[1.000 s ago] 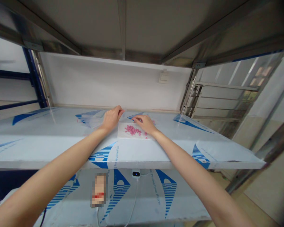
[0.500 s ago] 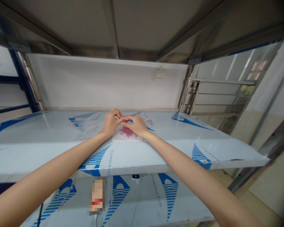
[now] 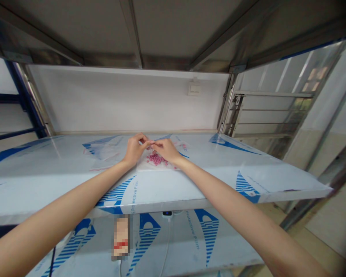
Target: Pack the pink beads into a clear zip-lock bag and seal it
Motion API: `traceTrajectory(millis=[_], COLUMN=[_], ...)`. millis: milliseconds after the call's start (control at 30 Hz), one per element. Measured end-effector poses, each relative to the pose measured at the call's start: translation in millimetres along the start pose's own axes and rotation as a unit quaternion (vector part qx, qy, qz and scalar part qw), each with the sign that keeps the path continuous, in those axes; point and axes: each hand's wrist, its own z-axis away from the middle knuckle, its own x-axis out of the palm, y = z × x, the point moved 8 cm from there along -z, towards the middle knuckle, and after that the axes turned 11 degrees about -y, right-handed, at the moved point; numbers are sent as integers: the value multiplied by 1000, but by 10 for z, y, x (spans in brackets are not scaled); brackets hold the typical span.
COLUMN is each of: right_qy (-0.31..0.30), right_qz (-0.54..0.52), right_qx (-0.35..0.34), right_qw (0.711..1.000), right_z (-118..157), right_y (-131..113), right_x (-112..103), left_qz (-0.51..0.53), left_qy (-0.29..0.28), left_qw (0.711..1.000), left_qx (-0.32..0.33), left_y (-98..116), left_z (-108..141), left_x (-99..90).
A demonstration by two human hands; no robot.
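Observation:
Several pink beads point(image 3: 156, 159) lie in a small pile on a clear plastic sheet or bag, just below my fingers. My left hand point(image 3: 136, 148) is closed in a pinch, its thumb and index finger meeting the fingertips of the other hand. From the right, my right hand point(image 3: 166, 151) pinches at the same spot above the beads. Whatever sits between the fingertips is too small to make out. Left of my left hand lies a clear plastic bag point(image 3: 103, 154). A few more pink beads point(image 3: 184, 146) are beyond my right hand.
A film-covered shelf point(image 3: 75, 184) holds everything. On the lower level are a blurred phone-like object point(image 3: 121, 236) and a white charger point(image 3: 167, 215) with a cable. A metal panel point(image 3: 167, 34) hangs overhead, and a wall switch point(image 3: 194, 89) is behind.
The fingers of my right hand have drawn closer together against my left fingertips. The view has shifted slightly.

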Motion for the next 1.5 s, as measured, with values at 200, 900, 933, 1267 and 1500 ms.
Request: traceTrajectory(millis=[200,900,933,1267,1500], right_qy=[15,74,81,85,80], right_qz=[22,203,193,139,170], right_qx=[18,80,77,55,71], right_qw=[999,973,975,985,980], right_z=[47,143,139,125,116], right_y=[0,-49,-43,-12,-48], right_x=[-86,-300,-305,-291,-276], left_qz=[-46,-272,-279,-317,-295], left_qy=[-45,6,11,-17,-57], left_qw=[998,962,959,934,937], left_qx=[27,39,60,161,180], left_y=[36,337,365,533,570], left_z=[3,80,86,126,131], left_x=[78,-3,-8,56,110])
